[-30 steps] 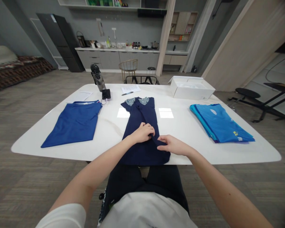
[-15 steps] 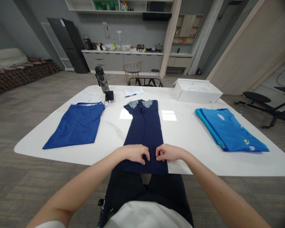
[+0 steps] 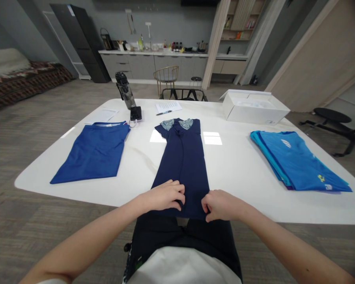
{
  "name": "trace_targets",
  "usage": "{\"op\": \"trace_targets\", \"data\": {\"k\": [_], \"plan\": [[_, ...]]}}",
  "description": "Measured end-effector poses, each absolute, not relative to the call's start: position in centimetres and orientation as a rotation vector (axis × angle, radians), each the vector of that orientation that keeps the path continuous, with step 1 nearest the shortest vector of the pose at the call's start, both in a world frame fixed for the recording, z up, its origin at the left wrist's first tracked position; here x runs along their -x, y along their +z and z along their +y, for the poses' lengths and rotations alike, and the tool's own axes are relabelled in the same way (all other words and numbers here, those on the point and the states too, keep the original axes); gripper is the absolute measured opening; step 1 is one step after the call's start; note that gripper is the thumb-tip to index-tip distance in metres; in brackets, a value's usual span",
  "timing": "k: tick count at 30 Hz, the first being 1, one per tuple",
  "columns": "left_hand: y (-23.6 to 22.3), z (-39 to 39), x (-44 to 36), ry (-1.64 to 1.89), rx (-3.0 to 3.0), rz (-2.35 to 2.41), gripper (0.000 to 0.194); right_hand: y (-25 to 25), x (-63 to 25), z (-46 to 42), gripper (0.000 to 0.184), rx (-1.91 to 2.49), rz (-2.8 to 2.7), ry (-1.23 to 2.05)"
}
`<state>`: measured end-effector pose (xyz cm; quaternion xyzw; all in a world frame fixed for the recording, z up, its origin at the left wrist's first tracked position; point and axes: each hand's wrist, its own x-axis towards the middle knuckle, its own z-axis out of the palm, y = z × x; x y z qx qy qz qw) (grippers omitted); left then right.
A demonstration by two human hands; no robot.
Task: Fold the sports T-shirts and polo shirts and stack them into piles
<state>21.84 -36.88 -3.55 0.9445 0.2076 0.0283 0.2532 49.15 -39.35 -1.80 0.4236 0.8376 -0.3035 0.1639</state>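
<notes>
A navy garment (image 3: 183, 161) with a patterned collar lies folded lengthwise in a narrow strip down the middle of the white table (image 3: 236, 169). Its bottom hem reaches the table's near edge. My left hand (image 3: 164, 196) pinches the hem's left part with curled fingers. My right hand (image 3: 220, 205) grips the hem's right corner, fingers closed on the cloth. Both hands sit at the table edge, just above my lap.
A royal blue shirt (image 3: 93, 152) lies flat at the left. A stack of light blue shirts (image 3: 298, 161) rests at the right. Behind stand a water bottle (image 3: 124, 91), a phone (image 3: 135, 113), papers with a pen (image 3: 167, 107) and an open white box (image 3: 254, 107). A chair (image 3: 182, 94) is across the table.
My hands slid down the navy garment from its middle to the bottom hem at the table edge. They then moved apart, and the garment now lies smoother and straighter.
</notes>
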Motion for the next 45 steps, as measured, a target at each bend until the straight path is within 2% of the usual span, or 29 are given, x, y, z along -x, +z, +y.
{"op": "trace_targets", "data": {"k": [3,8,13,18,22,32,35,40,45], "plan": [[-3.2,-37.2,-21.8,0.094,-2.514,0.553,0.013,-1.3,-49.4,-39.9,0.006,-1.194,2.431,-0.858],[-3.3,-38.2,-21.9,0.013,-2.514,0.569,0.006,-0.7,-50.0,-40.2,0.009,-1.193,2.394,-1.04],[-3.8,-39.3,-22.2,0.027,-2.511,0.585,0.007,-1.7,-50.5,-41.2,0.013,-1.28,2.474,-1.024],[-3.9,-40.0,-22.1,0.051,-2.439,0.652,0.008,-3.0,-51.0,-42.3,0.008,-1.334,2.533,-1.019],[-4.1,-40.6,-22.0,0.078,-2.44,0.705,0.011,-3.4,-51.1,-43.1,0.014,-1.331,2.602,-0.934],[-4.3,-42.6,-22.4,0.106,-2.52,0.794,0.019,-3.6,-50.3,-46.0,0.005,-1.334,2.739,-0.489],[-4.4,-42.8,-22.5,0.132,-2.489,0.831,0.021,-3.5,-50.3,-46.5,0.009,-1.339,2.731,-0.43],[-4.1,-42.8,-22.8,0.146,-2.381,0.772,0.025,-2.6,-50.9,-45.6,0.008,-1.281,2.646,-0.663],[-3.3,-41.8,-23.1,0.066,-2.227,0.673,0.021,-1.8,-51.6,-43.6,0.024,-1.272,2.542,-0.996]]}}
